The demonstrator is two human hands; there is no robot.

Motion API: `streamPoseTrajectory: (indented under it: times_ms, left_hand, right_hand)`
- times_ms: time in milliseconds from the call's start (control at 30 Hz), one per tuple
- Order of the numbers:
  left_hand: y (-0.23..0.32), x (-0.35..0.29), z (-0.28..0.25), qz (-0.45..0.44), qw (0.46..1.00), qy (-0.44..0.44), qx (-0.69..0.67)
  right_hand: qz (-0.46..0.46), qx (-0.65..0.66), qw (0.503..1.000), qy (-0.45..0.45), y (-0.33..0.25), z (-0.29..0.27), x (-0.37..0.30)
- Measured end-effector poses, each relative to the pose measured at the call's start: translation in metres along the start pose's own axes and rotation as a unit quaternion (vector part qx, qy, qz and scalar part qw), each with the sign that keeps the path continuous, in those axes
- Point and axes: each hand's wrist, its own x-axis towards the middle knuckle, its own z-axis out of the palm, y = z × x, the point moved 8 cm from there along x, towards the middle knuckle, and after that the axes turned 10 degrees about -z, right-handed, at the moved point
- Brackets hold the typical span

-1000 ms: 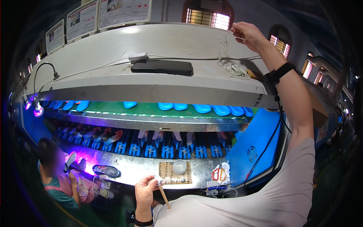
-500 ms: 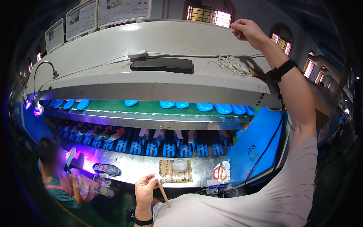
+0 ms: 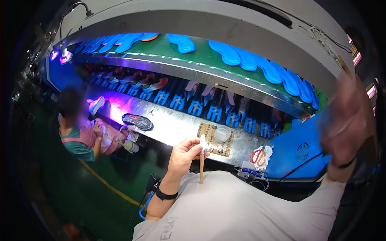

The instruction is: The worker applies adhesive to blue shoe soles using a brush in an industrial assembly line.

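Note:
My left hand [image 3: 185,156] is closed around a wooden stick with a white end [image 3: 202,168]; the white part shows above my fingers and the handle hangs down in front of my shirt. Beyond it, on the metal bench, a clear round bowl [image 3: 222,134] rests on a brown printed sheet [image 3: 204,129]. My right hand [image 3: 345,116] is raised at the right, beside the machine's blue side panel, and is smeared by motion, so its fingers cannot be made out. Scissors with red and orange handles [image 3: 257,157] lie on crumpled white paper [image 3: 269,151] at the bench's right end.
Blue soles [image 3: 229,54] line a green conveyor belt [image 3: 161,46] above a row of blue holders [image 3: 196,107]. A dark shoe [image 3: 138,121] lies on the bench. At the left sits another person [image 3: 80,128] under purple lamps [image 3: 65,56]. A loose cable [image 3: 303,165] crosses the side panel.
My right hand has dropped from above the machine's top to beside its right side. The view has swung down and left. My left hand still grips the stick.

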Motion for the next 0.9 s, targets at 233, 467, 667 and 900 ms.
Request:
streamPoseTrajectory:
  times_ms: [233,467,667,900]
  left_hand:
    - [0.017,-0.012,-0.014,0.027,1.0,-0.007,0.012]
    - [0.021,-0.033,-0.02,-0.015,0.993,0.026,0.113]
    - [0.014,-0.033,-0.013,-0.027,0.991,0.028,0.126]
    - [0.022,-0.041,0.002,0.08,0.977,0.058,0.189]
  right_hand:
    - [0.368,0.296,0.882,-0.006,0.229,0.047,-0.099]
    - [0.342,0.304,0.888,0.044,0.297,0.048,-0.115]
    - [0.225,0.143,0.959,-0.09,0.302,0.051,-0.096]
    - [0.252,0.05,0.964,-0.069,0.291,0.059,-0.088]
